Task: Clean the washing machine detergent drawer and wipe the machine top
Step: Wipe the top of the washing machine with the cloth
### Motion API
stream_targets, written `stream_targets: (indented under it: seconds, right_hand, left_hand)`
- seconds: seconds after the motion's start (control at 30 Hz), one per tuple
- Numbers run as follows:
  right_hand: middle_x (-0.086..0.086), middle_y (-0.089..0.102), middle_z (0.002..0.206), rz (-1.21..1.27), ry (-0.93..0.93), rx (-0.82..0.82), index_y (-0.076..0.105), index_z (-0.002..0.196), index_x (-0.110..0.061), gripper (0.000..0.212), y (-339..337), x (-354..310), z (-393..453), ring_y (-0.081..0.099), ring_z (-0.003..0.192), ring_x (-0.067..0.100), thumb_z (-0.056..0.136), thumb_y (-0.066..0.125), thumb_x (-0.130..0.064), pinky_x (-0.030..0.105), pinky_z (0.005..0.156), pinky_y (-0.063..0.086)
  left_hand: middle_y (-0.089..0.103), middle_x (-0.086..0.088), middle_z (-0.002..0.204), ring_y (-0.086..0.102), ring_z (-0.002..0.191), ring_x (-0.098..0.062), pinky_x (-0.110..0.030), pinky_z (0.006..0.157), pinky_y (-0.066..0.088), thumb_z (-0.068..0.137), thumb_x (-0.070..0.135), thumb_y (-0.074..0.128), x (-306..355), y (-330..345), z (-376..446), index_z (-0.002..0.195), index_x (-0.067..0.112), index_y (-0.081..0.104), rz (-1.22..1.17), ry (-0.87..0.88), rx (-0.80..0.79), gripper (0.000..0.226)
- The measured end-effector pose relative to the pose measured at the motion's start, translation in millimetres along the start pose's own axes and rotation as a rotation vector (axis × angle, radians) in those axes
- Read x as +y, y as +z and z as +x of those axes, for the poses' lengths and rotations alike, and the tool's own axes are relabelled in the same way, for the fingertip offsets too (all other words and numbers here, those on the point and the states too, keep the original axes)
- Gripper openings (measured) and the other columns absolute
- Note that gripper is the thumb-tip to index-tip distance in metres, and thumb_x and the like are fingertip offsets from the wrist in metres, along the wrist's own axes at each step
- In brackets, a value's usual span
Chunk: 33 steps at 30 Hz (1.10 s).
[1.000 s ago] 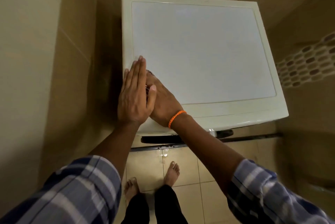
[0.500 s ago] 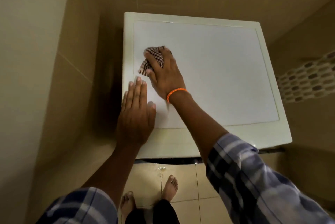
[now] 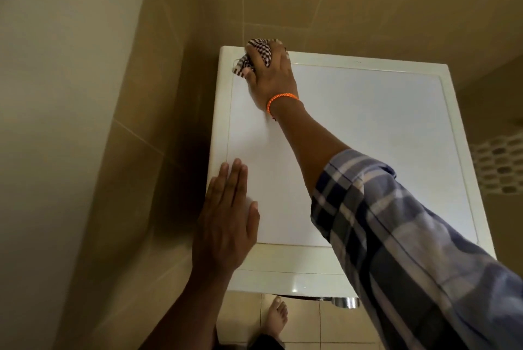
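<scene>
You are wiping the machine top [image 3: 368, 137]: your right hand [image 3: 273, 77] grips the checked cloth [image 3: 256, 58] at its upper-left corner, your left hand [image 3: 226, 222] rests flat lower left. Next, sweep rightward.

You wear a blue-and-white plaid sleeve [image 3: 410, 236] rolled up your right arm, an orange braided band [image 3: 281, 100] on that wrist, and 1 bare foot [image 3: 276, 318] shows.

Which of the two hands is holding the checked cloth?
The right hand, with the orange wrist band, grips the checked cloth at the machine top's far left corner. The left hand lies flat, holding nothing.
</scene>
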State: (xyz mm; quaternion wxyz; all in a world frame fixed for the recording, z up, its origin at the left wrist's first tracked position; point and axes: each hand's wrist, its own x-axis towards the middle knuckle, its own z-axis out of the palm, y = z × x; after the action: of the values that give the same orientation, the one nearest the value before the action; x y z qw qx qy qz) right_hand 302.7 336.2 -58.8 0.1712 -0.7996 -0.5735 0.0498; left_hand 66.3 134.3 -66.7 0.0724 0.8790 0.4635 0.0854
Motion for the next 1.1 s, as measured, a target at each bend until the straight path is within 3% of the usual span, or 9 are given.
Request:
stream_targets:
  seconds: [0.17, 0.43, 0.7, 0.9, 1.1]
  right_hand:
    - [0.024, 0.027, 0.167, 0.019, -0.007, 0.038, 0.043, 0.159, -0.03, 0.055, -3.2, -1.7, -49.5, 0.019, 0.158, 0.043, 0.106, 0.041, -0.044, 0.053, 0.13, 0.021]
    - [0.02, 0.025, 0.168, 0.055, 0.004, 0.052, 0.042, 0.16, -0.029, 0.053, -17.0, -9.9, -212.7, 0.015, 0.159, 0.04, 0.108, 0.048, -0.04, 0.052, 0.13, 0.022]
    - [0.018, 0.022, 0.17, 0.032, 0.097, 0.023, 0.038, 0.162, -0.03, 0.053, -35.8, -26.4, -344.6, 0.01, 0.161, 0.036, 0.11, 0.045, -0.041, 0.051, 0.129, 0.02]
    - [0.015, 0.021, 0.171, 0.028, 0.139, 0.037, 0.036, 0.162, -0.034, 0.053, -35.6, -25.3, -337.1, 0.009, 0.162, 0.033, 0.11, 0.043, -0.042, 0.049, 0.13, 0.019]
    - [0.02, 0.028, 0.167, 0.024, 0.134, 0.121, 0.043, 0.159, -0.031, 0.052, -19.7, 4.0, -223.1, 0.019, 0.158, 0.04, 0.108, 0.044, -0.041, 0.049, 0.13, 0.02]
  left_hand:
    - [0.016, -0.007, 0.177, 0.007, 0.165, -0.024, -0.045, 0.133, 0.02, 0.112, 0.046, 0.033, 2.4, -0.4, -2.0, 0.169, 0.014, 0.019, -0.009, -0.011, -0.033, 0.067]
    - [0.017, -0.011, 0.176, 0.011, 0.165, -0.024, -0.047, 0.131, 0.022, 0.114, 0.037, 0.026, 6.1, -8.3, -4.5, 0.168, 0.008, 0.022, -0.045, 0.025, 0.03, 0.061]
    - [0.013, -0.008, 0.177, 0.004, 0.165, -0.026, -0.046, 0.133, 0.015, 0.112, 0.05, 0.004, 5.4, -8.9, -9.0, 0.169, 0.01, 0.017, 0.062, 0.037, -0.068, 0.071]
    - [0.011, -0.006, 0.178, 0.001, 0.166, -0.024, -0.046, 0.133, 0.015, 0.112, 0.047, 0.016, 4.8, -6.2, -10.2, 0.169, 0.011, 0.015, 0.042, 0.027, -0.055, 0.067]
    - [0.017, -0.007, 0.177, 0.006, 0.165, -0.024, -0.048, 0.133, 0.017, 0.109, 0.04, 0.032, 4.5, -4.4, -6.3, 0.168, 0.011, 0.023, -0.065, 0.028, -0.023, 0.066]
